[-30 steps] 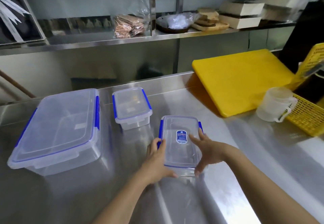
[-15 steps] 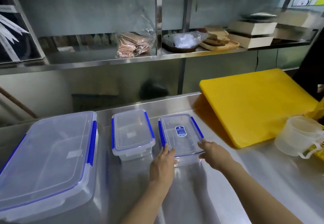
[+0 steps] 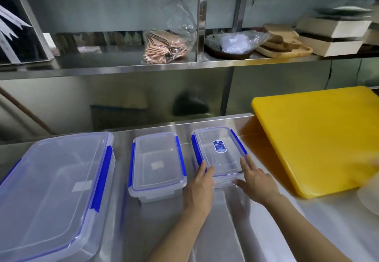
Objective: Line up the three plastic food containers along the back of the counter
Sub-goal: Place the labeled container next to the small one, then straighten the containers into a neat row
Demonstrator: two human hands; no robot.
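Observation:
Three clear plastic containers with blue clips stand side by side on the steel counter (image 3: 235, 231). The large container (image 3: 53, 186) is at the left, the medium container (image 3: 156, 162) in the middle. At the right, close to the counter's back edge, sits the flat container with a blue label (image 3: 219, 151). My left hand (image 3: 200, 186) grips its near left corner and my right hand (image 3: 255, 179) grips its near right corner, fingers on the lid rim.
A yellow cutting board (image 3: 320, 134) leans at the right, just beside the flat container. A blurred white jug (image 3: 369, 196) shows at the right edge. Above the counter, a steel shelf (image 3: 164, 67) carries bags, wooden boards and boxes.
Both hands pushed the flat labelled container away from me toward the back, into a row beside the medium one. The view moved closer and tilted up.

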